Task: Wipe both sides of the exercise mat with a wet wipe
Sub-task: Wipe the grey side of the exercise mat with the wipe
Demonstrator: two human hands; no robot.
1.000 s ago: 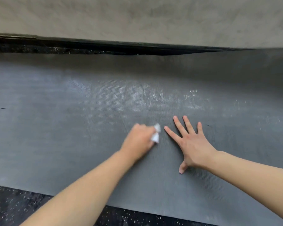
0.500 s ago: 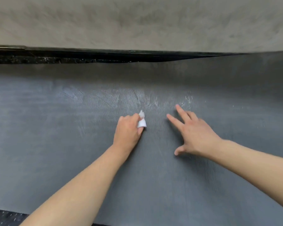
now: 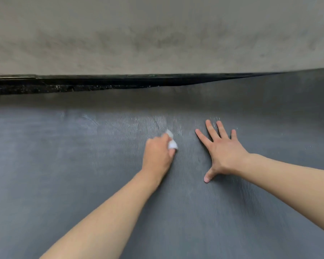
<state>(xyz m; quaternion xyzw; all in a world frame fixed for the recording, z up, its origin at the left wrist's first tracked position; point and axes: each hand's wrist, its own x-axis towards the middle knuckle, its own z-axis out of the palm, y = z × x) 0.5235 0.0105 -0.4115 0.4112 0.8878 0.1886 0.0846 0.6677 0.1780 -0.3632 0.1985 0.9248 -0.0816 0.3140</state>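
A dark grey textured exercise mat (image 3: 82, 184) lies flat and fills most of the view. My left hand (image 3: 157, 156) is curled round a small white wet wipe (image 3: 171, 142) and holds it against the mat near the middle. To its right my right hand (image 3: 221, 150) lies flat on the mat with its fingers spread. A damp sheen shows on the mat just beyond both hands.
The mat's far edge runs close to a grey concrete wall (image 3: 157, 34). A narrow strip of black speckled floor (image 3: 54, 86) shows between mat and wall on the left.
My left hand with the wipe slid away from me, then a little to the right. My right hand shifted farther up the mat and lies flat again. The view moved forward.
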